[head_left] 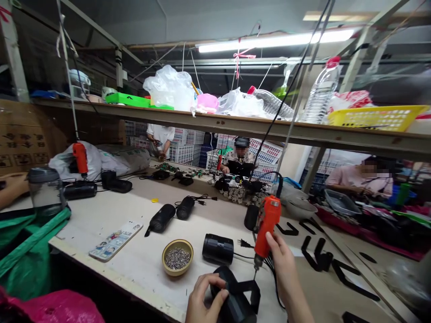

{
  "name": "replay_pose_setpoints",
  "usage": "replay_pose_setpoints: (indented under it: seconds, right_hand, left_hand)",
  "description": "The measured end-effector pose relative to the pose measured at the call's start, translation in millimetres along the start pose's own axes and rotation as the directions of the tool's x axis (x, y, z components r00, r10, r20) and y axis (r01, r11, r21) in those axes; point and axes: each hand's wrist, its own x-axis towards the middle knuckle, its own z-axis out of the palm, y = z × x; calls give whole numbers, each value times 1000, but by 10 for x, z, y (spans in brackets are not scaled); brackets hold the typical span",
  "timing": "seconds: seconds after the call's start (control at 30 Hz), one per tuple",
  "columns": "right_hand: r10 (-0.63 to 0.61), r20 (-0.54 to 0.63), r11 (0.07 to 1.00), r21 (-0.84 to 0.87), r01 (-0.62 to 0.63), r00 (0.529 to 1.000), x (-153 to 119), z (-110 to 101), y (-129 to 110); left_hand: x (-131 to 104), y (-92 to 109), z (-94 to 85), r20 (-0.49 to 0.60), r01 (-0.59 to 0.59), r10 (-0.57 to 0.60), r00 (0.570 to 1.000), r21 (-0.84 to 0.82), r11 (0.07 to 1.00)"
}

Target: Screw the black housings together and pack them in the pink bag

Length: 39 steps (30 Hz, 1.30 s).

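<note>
Orange plastic marks the electric screwdriver (266,229) gripped in a worker's right hand (284,264) at the near edge of a pale workbench (134,264), its bit pointing down at a black housing (235,298). The left hand (204,298) is clamped on that housing's near side, fingers curled over its top, while a flat black bracket (251,289) sits against the part just under the bit. The two hands stay apart, one on each side of the piece.

Just beyond the hands, a small yellow bowl of screws (177,256) stands to the left, with a black cylinder (217,248) and its plug lead lying beside it. Farther left a phone (115,240) lies flat near the bench edge, and a green bag (27,251) hangs off the corner.

Mid-bench, two more dark cylinders (171,214) rest side by side, and black L-shaped brackets (316,253) are scattered to the right. A second orange screwdriver (80,158) hangs from a cord at far left.

Across the bench, other people (240,159) sit or stand at work beneath a shelf (235,125) loaded with plastic bags, bottles and a yellow basket (373,117), under a strip light (276,41).
</note>
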Motion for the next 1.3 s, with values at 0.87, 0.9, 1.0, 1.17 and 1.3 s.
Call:
replay_pose_setpoints:
  seconds: [0.87,0.9,1.0,1.17,1.3]
  right_hand:
    - [-204,24,725,676,134,979,-667,613,-482]
    - [-204,37,722,680,125,978,-677,628,-469]
    - [-195,59,720,687,102,979,-699,660,-439]
    - [-174,44,733,673,99,984,-719,684,-395]
    - [-172,30,734,670,108,985,-723,685,-387]
  left_hand:
    - [-70,13,-17,16,-4,4,1000,29,1000]
    - [-77,26,-10,18,-12,11,1000,34,999]
    - [-97,64,16,-20,-13,14,1000,16,1000]
    - [-104,100,36,-35,3,-4,999,-28,1000]
    - [-92,102,20,-27,-11,11,1000,-11,1000]
